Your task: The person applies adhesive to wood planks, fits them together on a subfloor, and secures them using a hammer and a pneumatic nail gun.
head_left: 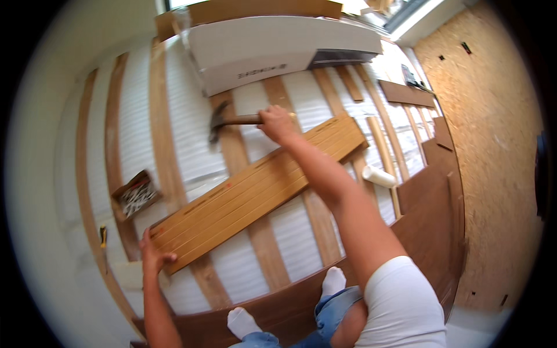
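A long light-brown grooved board [243,203] lies diagonally across wooden battens [162,127] laid over white foam sheeting [133,98]. My left hand [154,252] grips the board's near-left end, fingers curled at its edge. My right hand [277,124] holds a claw hammer [218,123] by its wooden handle above the board's upper edge, with the dark head to the left over a batten. To the left of the board sits an open cardboard box [136,196] of small metal fasteners, with a yellow-and-black screwdriver [103,236] farther left.
A long white carton [249,49] stands by the window. Dark brown planks [429,220] cover part of the floor along the right and under my socked feet [332,281]. A white roll [377,176] lies right of the board. A particle-board panel [481,174] is on the right.
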{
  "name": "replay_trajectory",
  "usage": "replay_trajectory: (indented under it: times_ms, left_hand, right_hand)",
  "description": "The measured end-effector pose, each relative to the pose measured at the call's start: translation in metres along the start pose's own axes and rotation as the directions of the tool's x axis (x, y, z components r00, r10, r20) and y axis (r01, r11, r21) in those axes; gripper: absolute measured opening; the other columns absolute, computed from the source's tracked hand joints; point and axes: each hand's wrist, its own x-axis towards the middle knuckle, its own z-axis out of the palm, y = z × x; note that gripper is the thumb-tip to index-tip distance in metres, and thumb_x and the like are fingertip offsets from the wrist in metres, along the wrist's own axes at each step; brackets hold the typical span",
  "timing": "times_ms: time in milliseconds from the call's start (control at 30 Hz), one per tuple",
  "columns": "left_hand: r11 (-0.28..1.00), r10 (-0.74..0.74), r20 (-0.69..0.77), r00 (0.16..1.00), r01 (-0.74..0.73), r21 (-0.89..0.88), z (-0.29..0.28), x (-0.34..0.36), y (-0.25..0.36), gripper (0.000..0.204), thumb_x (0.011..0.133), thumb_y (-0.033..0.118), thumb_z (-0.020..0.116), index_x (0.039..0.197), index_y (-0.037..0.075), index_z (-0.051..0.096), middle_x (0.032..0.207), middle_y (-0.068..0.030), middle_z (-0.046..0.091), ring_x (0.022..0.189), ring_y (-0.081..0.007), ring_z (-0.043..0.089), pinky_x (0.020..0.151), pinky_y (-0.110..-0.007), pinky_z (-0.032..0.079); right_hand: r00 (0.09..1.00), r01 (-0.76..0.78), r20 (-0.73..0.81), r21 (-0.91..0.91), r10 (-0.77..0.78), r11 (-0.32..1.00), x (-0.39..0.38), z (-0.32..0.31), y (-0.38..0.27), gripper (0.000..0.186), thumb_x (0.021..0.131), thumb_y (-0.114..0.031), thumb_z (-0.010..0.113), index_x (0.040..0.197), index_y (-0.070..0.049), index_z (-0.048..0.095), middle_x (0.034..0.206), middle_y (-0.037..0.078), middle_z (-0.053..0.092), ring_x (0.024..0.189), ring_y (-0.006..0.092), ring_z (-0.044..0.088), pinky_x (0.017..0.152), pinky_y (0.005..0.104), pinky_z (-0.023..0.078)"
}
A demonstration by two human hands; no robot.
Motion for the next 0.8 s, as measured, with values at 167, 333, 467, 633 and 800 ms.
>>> replay_trajectory:
  times_ms: [167,333,467,633,800]
  left_hand:
    - [0.995,-0.095,0.050,0.994,0.096,-0.019,-0.004,-0.004,0.023,0.144,0.026,0.006,0.099,0.156,0.008,0.036,0.145,-0.0209,0.051,0.134,-0.0387,0.052,0.115,-0.045,0.045]
    - [1.000,0.002,0.041,0.999,-0.003,0.027,-0.002,0.003,-0.017,0.138,0.030,0.012,0.100,0.154,0.004,0.039,0.144,-0.0178,0.055,0.135,-0.0337,0.053,0.116,-0.042,0.043]
    - [0.973,0.100,0.154,0.983,-0.065,-0.221,-0.001,0.014,-0.010,0.124,0.040,0.012,0.098,0.150,0.001,0.043,0.135,-0.0121,0.063,0.124,-0.0278,0.061,0.109,-0.038,0.051]
    - [0.990,0.132,0.086,0.987,-0.136,0.041,-0.025,0.010,0.004,0.120,0.047,0.010,0.097,0.152,-0.003,0.040,0.140,-0.0200,0.061,0.131,-0.0314,0.058,0.114,-0.039,0.044]
    - [0.996,0.036,0.061,0.997,-0.041,0.077,-0.015,-0.006,0.022,0.129,0.048,0.010,0.099,0.158,-0.005,0.033,0.146,-0.0231,0.058,0.136,-0.0328,0.056,0.115,-0.038,0.043]
  right_hand:
    - [0.917,0.080,-0.397,0.099,-0.034,0.992,-0.018,-0.020,0.042,0.023,0.075,-0.010,0.074,0.097,-0.007,0.069,0.093,0.013,0.067,0.095,0.0354,0.064,0.088,0.0483,0.052]
    - [0.978,0.030,-0.202,-0.135,-0.058,0.990,-0.194,-0.072,0.221,0.044,0.071,-0.001,0.067,0.114,-0.004,0.072,0.108,0.018,0.071,0.110,0.0382,0.065,0.096,0.0459,0.053]
    - [0.741,-0.449,0.427,-0.257,0.517,0.856,-0.342,-0.162,0.306,0.075,0.072,-0.001,0.070,0.144,0.004,0.051,0.141,0.027,0.057,0.135,0.0421,0.052,0.119,0.0438,0.039]
    - [0.853,-0.384,0.326,-0.139,0.408,0.913,-0.375,-0.152,0.290,0.065,0.068,0.003,0.079,0.130,-0.003,0.059,0.120,0.025,0.066,0.117,0.0456,0.061,0.099,0.0497,0.049]
    - [0.886,-0.333,0.286,-0.157,0.365,0.930,-0.356,-0.183,0.253,0.053,0.074,-0.002,0.076,0.126,-0.002,0.062,0.114,0.024,0.069,0.109,0.0457,0.064,0.094,0.0503,0.051]
